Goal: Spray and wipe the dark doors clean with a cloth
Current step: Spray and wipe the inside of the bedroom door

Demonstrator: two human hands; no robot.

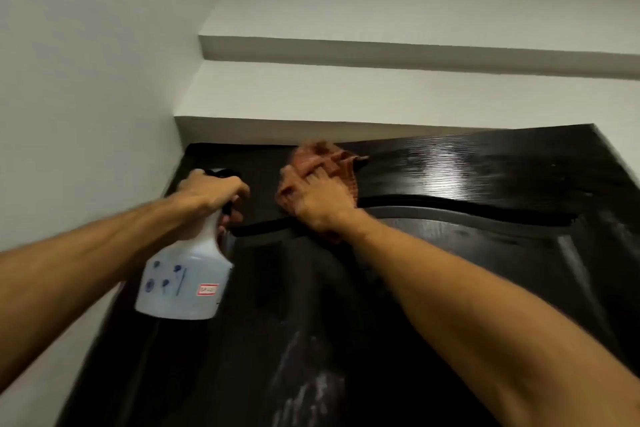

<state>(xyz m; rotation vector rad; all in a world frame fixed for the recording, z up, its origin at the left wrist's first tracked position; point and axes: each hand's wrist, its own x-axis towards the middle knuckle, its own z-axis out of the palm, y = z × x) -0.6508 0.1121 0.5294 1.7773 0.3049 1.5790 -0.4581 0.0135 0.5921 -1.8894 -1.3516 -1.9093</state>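
A dark, glossy panelled door (467, 184) fills the lower right of the head view, seen from below. My right hand (318, 204) presses a reddish-brown cloth (325, 156) flat against the door's top rail, fingers spread over it. My left hand (211, 194) grips the neck of a translucent white spray bottle (187, 281) with a black trigger head, held close to the door's upper left corner. Pale streaks of wet spray (304, 385) show lower on the door panel.
A white wall (86, 80) runs along the left, right beside the door edge. Above the door rise white stepped ceiling ledges (381, 55). The door's raised arched moulding (450, 211) lies just under my right hand.
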